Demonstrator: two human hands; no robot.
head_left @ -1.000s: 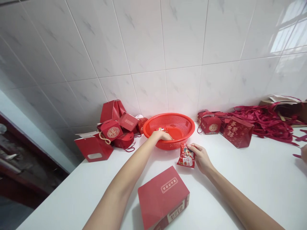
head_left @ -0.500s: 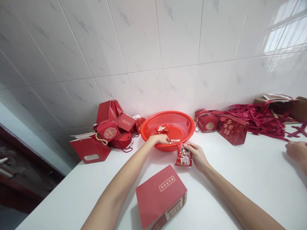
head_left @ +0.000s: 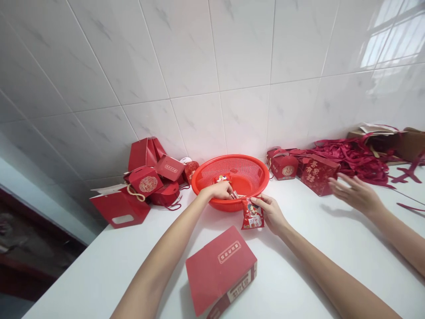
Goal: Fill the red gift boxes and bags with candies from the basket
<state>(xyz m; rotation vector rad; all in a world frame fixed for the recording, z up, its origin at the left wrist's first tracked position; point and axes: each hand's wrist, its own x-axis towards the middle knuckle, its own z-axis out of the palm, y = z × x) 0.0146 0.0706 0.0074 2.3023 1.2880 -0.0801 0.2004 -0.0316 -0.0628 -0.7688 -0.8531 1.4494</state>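
Observation:
My left hand reaches over the near rim of a red plastic colander. Its fingers are closed on a small pale packet with red print, partly hidden by the rim. Another red snack packet lies inside the colander, behind that hand. In front of the rim, my right hand pinches the top corner of a red snack packet printed with a cartoon figure. On the white table nearer to me stands a red cardboard box with gold lettering.
Several red gift boxes are piled left of the colander. More red boxes and a heap of dark red ribbon lie along the tiled wall at right. Another person's hand hovers near them.
My left hand's fingers have closed on the small pale packet, now slightly raised and tilted. The other person's hand has moved in from the right, toward the red boxes.

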